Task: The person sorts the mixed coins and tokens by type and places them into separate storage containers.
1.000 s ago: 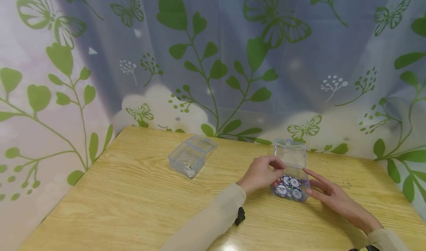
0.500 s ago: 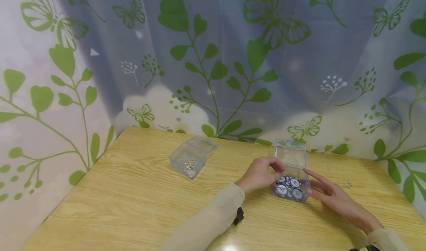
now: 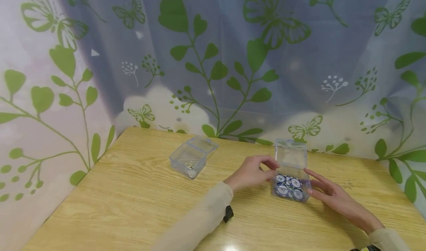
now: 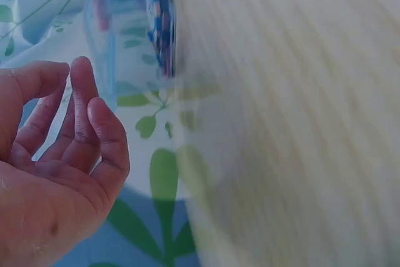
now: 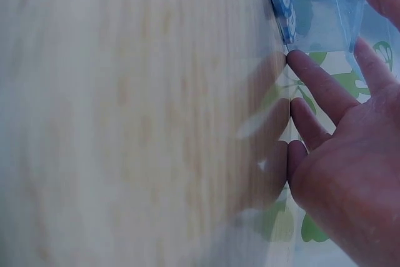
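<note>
A clear plastic box [image 3: 274,192] holds several blue-and-white poker chips [image 3: 288,186], its lid [image 3: 291,153] standing up at the back. My left hand [image 3: 251,174] is at the box's left side, fingers bent loosely with nothing visible between thumb and fingertips. In the left wrist view, the left hand [image 4: 65,136] appears just short of the box wall. My right hand [image 3: 336,201] touches the box's right side with extended fingers. The right wrist view shows the right hand [image 5: 350,129] with its lower fingertips resting on the tabletop.
To the left, a second clear plastic box [image 3: 179,161] stands with its lid folded back and gold and silver coin-like pieces [image 3: 190,167] inside. Both boxes are on a wooden table [image 3: 133,199]. A leaf-and-butterfly curtain [image 3: 226,77] hangs along the table's back edge.
My left hand has drawn back to the left from over the chips. A red chip seen by its fingertips one second ago is out of sight. My right hand stays put.
</note>
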`<move>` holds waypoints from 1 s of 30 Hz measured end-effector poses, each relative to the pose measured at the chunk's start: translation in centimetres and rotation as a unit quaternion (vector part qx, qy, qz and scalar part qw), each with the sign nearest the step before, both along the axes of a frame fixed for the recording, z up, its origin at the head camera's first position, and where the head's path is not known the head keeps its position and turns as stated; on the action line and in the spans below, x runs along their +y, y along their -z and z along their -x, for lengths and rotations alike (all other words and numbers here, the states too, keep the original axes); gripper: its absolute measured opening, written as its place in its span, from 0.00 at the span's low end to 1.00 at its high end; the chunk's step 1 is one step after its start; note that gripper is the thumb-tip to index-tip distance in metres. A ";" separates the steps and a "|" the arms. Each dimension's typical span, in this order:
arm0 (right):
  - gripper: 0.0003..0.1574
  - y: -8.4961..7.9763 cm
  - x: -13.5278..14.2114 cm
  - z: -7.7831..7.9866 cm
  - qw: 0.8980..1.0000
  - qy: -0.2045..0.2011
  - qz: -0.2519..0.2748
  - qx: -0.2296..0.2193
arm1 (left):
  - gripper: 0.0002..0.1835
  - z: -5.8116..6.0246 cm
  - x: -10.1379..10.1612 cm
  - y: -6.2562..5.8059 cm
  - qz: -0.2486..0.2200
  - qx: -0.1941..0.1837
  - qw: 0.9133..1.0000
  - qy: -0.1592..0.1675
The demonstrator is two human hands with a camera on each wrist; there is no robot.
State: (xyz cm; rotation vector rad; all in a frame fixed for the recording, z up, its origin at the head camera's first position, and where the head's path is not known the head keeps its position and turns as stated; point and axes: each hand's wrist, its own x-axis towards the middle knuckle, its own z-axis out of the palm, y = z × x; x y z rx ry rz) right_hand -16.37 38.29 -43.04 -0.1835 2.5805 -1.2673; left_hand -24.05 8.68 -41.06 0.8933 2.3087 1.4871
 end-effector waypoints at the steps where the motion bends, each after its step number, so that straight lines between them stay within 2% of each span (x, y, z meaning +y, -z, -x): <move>1: 0.45 0.0 0.0 0.1 1.000 0.001 -0.001 0.003 | 0.10 0.1 -0.4 -0.2 0.005 0.008 1.000 0.002; 5: 0.44 -0.2 0.3 0.3 1.000 -0.002 0.005 0.014 | 0.10 0.3 -2.3 -1.2 0.044 0.063 0.997 0.008; 8: 0.44 -0.3 0.5 0.2 1.000 -0.003 0.005 0.008 | 0.11 0.0 -3.9 -1.7 0.077 0.092 0.993 0.008; 13: 0.44 -0.1 0.5 0.1 1.000 -0.003 0.004 -0.024 | 0.12 -1.3 -7.5 -1.9 0.115 0.090 0.989 0.005; 17: 0.44 -0.2 0.4 0.4 0.999 -0.004 0.012 -0.033 | 0.13 -1.9 -10.7 -2.8 0.140 0.104 0.985 0.002; 20: 0.45 -0.3 0.3 0.6 0.999 -0.008 0.011 -0.032 | 0.15 -2.0 -13.4 -3.6 0.162 0.147 0.976 -0.010; 23: 0.45 -0.3 0.2 0.7 0.999 -0.010 0.010 -0.034 | 0.16 -2.0 -16.4 -3.7 0.180 0.184 0.966 -0.035; 27: 0.46 -0.2 0.1 0.6 0.999 -0.006 0.007 -0.039 | 0.17 -2.1 -19.5 -3.4 0.206 0.190 0.958 -0.066; 30: 0.45 -0.3 0.2 0.7 0.999 -0.009 -0.001 -0.036 | 0.16 -2.1 -20.8 -3.2 0.229 0.191 0.952 -0.068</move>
